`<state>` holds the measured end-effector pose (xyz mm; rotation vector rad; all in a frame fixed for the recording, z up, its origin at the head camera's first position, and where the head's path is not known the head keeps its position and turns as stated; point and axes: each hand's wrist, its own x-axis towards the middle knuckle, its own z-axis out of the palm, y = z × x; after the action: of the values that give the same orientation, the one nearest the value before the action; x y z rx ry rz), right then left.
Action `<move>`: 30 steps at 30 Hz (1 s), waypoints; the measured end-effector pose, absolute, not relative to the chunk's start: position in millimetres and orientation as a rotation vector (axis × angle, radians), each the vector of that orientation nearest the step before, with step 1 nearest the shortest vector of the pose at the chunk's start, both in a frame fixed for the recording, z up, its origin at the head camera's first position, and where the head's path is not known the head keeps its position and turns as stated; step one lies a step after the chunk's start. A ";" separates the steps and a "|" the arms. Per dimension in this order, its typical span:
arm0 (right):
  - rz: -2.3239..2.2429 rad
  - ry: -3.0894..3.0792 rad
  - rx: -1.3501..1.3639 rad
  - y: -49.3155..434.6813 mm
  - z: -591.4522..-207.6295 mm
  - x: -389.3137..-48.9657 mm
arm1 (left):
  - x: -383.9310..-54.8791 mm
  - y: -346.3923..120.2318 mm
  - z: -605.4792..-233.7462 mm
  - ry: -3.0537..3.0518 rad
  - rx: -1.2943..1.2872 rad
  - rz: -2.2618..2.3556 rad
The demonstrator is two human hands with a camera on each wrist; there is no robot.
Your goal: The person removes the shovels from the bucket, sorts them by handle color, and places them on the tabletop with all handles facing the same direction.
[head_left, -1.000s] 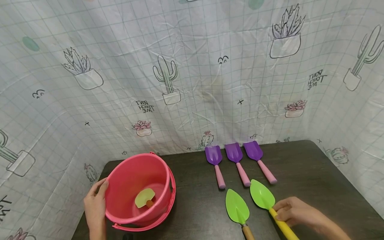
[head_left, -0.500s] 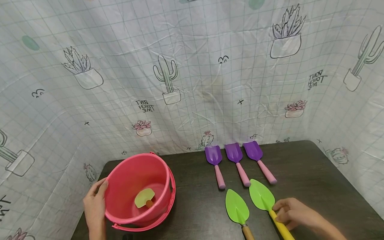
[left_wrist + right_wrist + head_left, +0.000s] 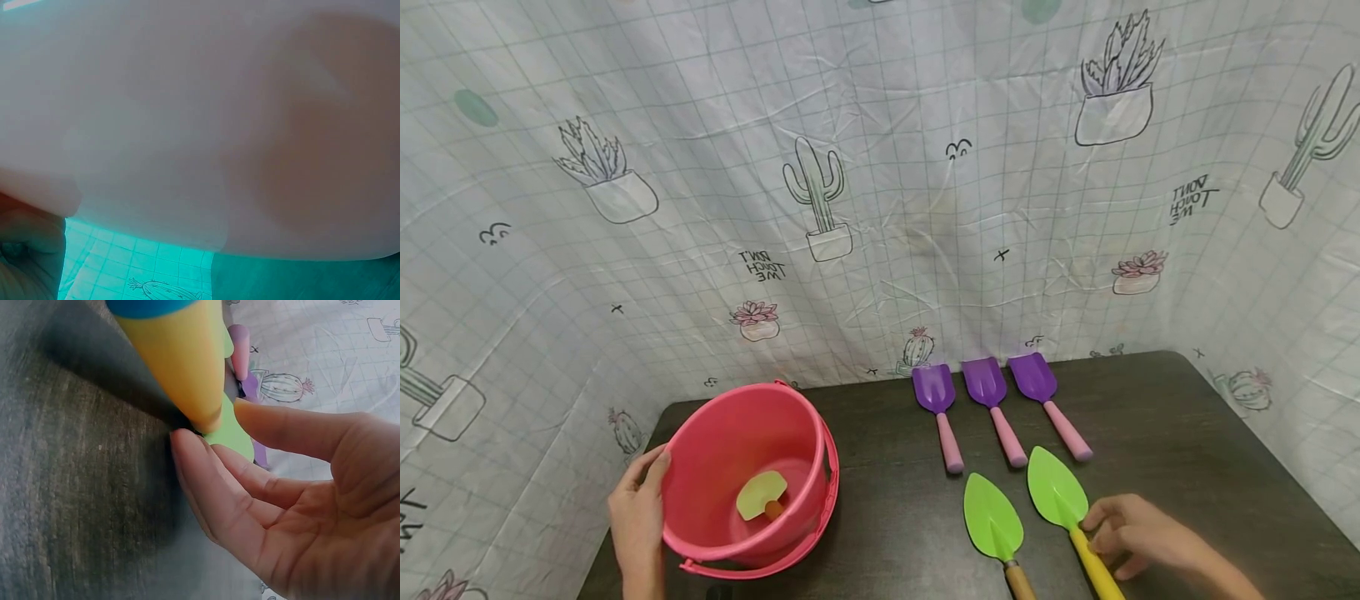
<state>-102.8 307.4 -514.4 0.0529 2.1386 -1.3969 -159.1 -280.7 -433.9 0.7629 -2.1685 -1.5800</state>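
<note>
On the left, my left hand holds the rim of a pink bucket, thumb over the edge. A small pale-green shovel with an orange-brown handle lies inside it. In the left wrist view a blurred surface fills most of the picture, with part of the left hand at lower left. My right hand is right beside the yellow handle of a green leaf-shaped trowel lying on the table. In the right wrist view, its thumb stands apart from the yellow handle and its fingers are loosely bent.
Another green trowel with a wooden handle lies to the left of the yellow-handled one. Three purple shovels with pink handles lie in a row at the back of the dark table. A patterned curtain hangs behind.
The yellow-handled trowel has turned slightly, its handle end swinging left, and the right hand's fingers have loosened from it. The left hand and bucket stay in place.
</note>
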 end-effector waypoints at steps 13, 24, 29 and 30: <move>-1.434 2.309 0.011 304.9 -502.6 -108.0 | -158.2 -280.3 -434.2 -2.169 0.753 -1.571; -1.555 2.368 -0.143 288.5 -469.1 -112.5 | -158.9 -279.2 -435.5 -2.175 0.766 -1.565; -1.601 2.424 -0.211 273.1 -450.9 -114.6 | -158.2 -279.3 -435.3 -2.163 0.769 -1.576; -1.601 2.443 -0.222 269.7 -447.1 -115.4 | -158.0 -279.3 -435.2 -2.160 0.769 -1.581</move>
<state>-115.4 269.7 -447.1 -0.2219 2.4427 -1.6014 -158.0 -279.3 -435.2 0.7689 -2.1601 -1.5805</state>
